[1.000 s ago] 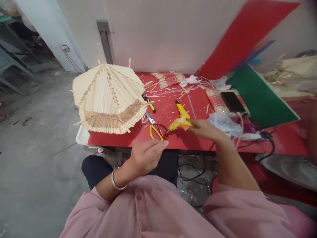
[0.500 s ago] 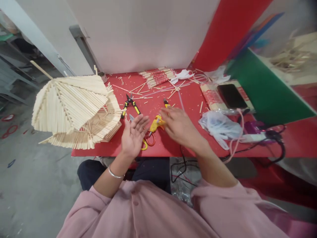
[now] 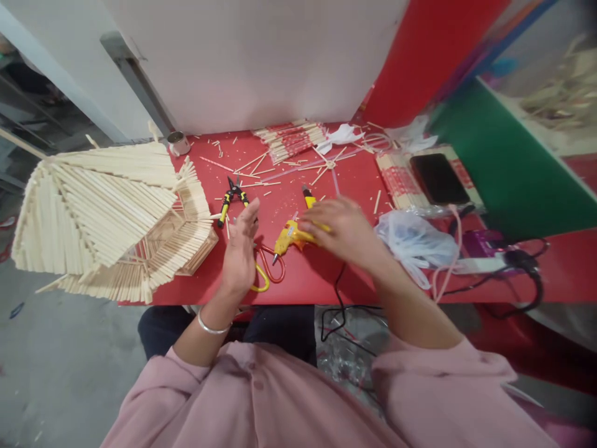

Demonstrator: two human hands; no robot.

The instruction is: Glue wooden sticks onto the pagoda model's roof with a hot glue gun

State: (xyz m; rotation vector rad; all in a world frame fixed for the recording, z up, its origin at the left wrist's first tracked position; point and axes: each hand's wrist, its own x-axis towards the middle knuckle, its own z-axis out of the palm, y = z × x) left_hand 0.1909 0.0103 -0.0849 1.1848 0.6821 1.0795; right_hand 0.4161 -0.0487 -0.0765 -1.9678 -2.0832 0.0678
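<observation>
Above the red table, my left hand (image 3: 239, 254) is raised with its fingers stretched out and nothing in it. My right hand (image 3: 347, 235), a little blurred, hovers at the handle end of a yellow glue gun (image 3: 288, 236), fingers extended and not wrapped round it. The glue gun lies with its nozzle towards me. Between it and my left hand are scissors (image 3: 262, 280) with red and yellow handles, partly hidden. Beyond lie black-and-yellow cutting pliers (image 3: 232, 199) with open jaws and a yellow utility knife (image 3: 308, 198), partly behind my right hand.
A large roofed model of wooden sticks (image 3: 107, 211) overhangs the table's left edge. A metal mug (image 3: 178, 144), bundled sticks (image 3: 293, 142) and loose offcuts lie at the back. To the right are a phone (image 3: 439, 178), a plastic bag (image 3: 415, 239) and cables beside a green panel (image 3: 513, 162).
My left hand has turned from palm up to edge-on and moved slightly left. My right hand stays near the glue gun's handle. The view has shifted, so the stick model appears further left.
</observation>
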